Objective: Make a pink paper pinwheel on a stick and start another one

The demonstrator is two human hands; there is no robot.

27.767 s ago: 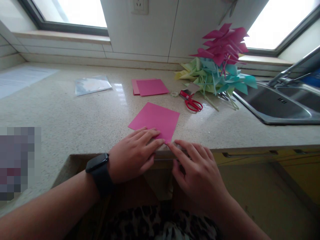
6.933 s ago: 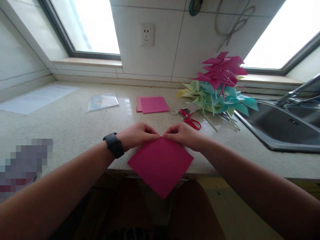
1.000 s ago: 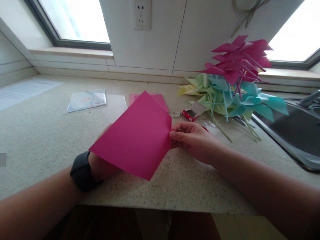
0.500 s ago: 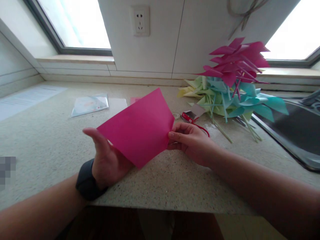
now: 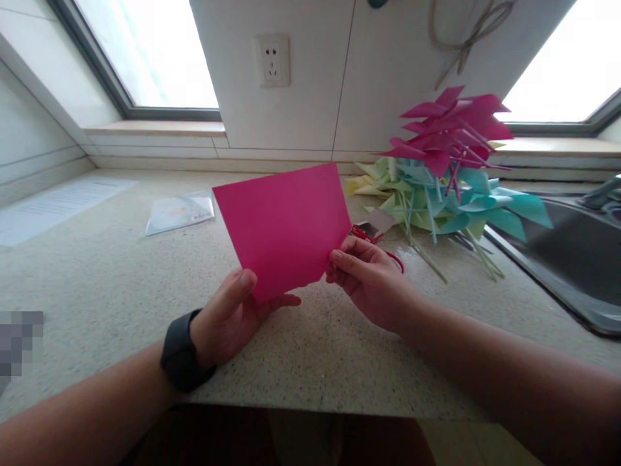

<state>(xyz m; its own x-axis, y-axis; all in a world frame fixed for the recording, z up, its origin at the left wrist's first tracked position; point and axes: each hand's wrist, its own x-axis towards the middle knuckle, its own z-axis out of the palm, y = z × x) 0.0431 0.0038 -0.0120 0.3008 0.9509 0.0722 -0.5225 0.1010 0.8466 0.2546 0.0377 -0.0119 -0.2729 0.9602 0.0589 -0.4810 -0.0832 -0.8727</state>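
Paper: pink square paper sheet (image 5: 286,226) is raised above the speckled stone counter (image 5: 97,291).
Left hand (image 5: 233,317): pinches the near left corner.
Right hand (image 5: 369,278): grips the right edge.
Far right: pile of coloured paper pinwheels (image 5: 446,168).

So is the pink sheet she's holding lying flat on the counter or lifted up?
Lifted: the pink sheet stands nearly upright above the counter, pinched at its lower edge by the left hand and right hand.

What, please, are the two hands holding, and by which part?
A pink paper sheet, pinched at its bottom-left corner by the left hand and bottom-right corner by the right hand.
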